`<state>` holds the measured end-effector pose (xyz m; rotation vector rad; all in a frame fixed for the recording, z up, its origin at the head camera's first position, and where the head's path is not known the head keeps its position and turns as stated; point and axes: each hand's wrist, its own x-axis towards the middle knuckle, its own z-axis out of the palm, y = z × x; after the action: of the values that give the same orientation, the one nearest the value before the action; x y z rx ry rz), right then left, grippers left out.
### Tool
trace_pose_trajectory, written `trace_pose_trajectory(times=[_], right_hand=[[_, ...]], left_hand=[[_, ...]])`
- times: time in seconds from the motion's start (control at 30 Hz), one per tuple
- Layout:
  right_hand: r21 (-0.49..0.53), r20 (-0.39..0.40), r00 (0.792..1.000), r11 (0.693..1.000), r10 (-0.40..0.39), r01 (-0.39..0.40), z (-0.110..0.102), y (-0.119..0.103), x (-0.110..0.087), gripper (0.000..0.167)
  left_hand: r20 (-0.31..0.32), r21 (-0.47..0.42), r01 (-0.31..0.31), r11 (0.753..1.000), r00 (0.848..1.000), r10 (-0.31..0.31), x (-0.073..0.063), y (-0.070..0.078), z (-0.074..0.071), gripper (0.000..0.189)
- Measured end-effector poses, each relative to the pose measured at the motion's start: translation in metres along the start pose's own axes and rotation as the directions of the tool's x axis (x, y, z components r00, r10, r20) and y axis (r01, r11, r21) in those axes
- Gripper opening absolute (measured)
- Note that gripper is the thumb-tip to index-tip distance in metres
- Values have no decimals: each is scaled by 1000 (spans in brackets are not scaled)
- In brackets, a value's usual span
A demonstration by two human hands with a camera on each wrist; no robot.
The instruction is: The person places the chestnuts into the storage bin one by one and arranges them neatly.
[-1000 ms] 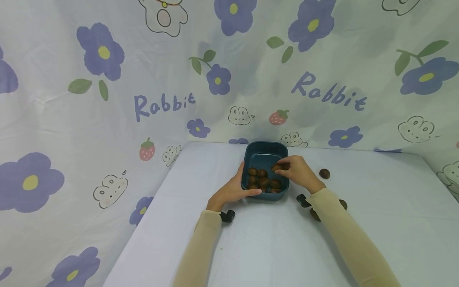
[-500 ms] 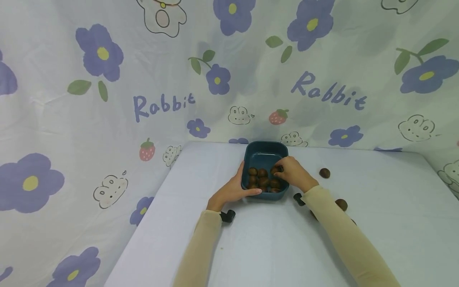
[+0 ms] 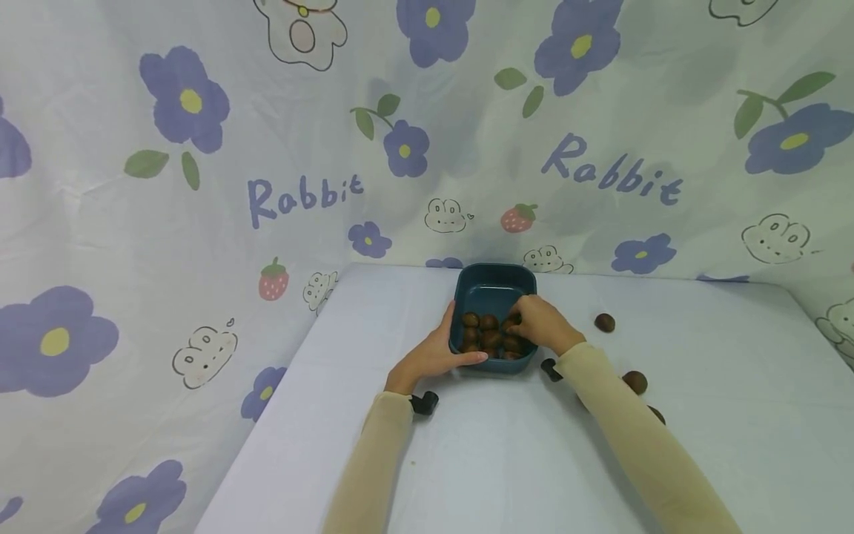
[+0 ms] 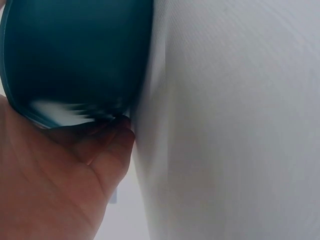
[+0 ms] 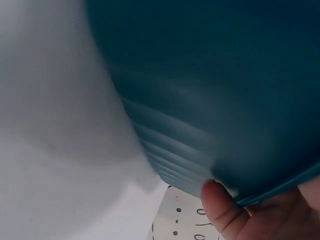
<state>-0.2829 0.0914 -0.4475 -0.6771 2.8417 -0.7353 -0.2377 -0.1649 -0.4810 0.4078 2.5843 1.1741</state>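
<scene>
A dark teal rectangular box (image 3: 494, 299) stands near the back of the table in the head view, several brown chestnuts (image 3: 490, 339) gathered in its front half. My left hand (image 3: 432, 354) holds the box at its front left corner, fingers along the left wall and thumb across the front. In the left wrist view, curled fingertips (image 4: 122, 135) press against the box wall close to the table. Over the right rim reaches my right hand (image 3: 545, 326), pinching a chestnut (image 3: 511, 323) among the others, partly hidden by the fingers. The right thumb (image 5: 217, 200) shows at the wall in the right wrist view.
A loose chestnut (image 3: 604, 322) lies on the white table (image 3: 467, 460) right of the box. Two more, a chestnut (image 3: 635, 382) and a half-hidden chestnut (image 3: 657, 414), lie beside the right sleeve (image 3: 634, 430). Behind the table hangs a flower-patterned cloth (image 3: 467, 96).
My right hand has lowered a chestnut into the box and drawn slightly toward me and left. The right sleeve shifted, uncovering chestnuts on its right side. My left hand stays on the box.
</scene>
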Motion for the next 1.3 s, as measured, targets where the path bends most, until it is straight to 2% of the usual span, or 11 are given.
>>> trace_pose_trajectory(times=[0.27, 0.47, 0.6, 0.77, 1.0, 1.3], right_hand=[[0, -10, 999, 999, 32, -32, 1, -1, -1, 33], [10, -103, 995, 1000, 2, -1, -4, 1, -8, 37], [62, -181, 983, 998, -21, 33, -18, 3, -18, 37], [141, -233, 972, 988, -23, 57, -41, 11, -38, 36], [171, -277, 961, 985, 20, 29, -69, 27, -77, 33], [142, -328, 943, 990, 53, -6, -80, 54, -128, 30]], left_hand=[[5, -11, -4, 1000, 1000, 4, 0, -1, 1, 137], [17, -19, -11, 1000, 1000, 11, 0, 0, 1, 138], [7, -25, -50, 998, 999, 50, 1, 1, 0, 136], [4, -27, -79, 997, 997, 79, 2, 2, -2, 135], [9, -10, -30, 1000, 1000, 30, 1, 3, -2, 137], [12, -21, -30, 999, 999, 30, 1, 2, -1, 137]])
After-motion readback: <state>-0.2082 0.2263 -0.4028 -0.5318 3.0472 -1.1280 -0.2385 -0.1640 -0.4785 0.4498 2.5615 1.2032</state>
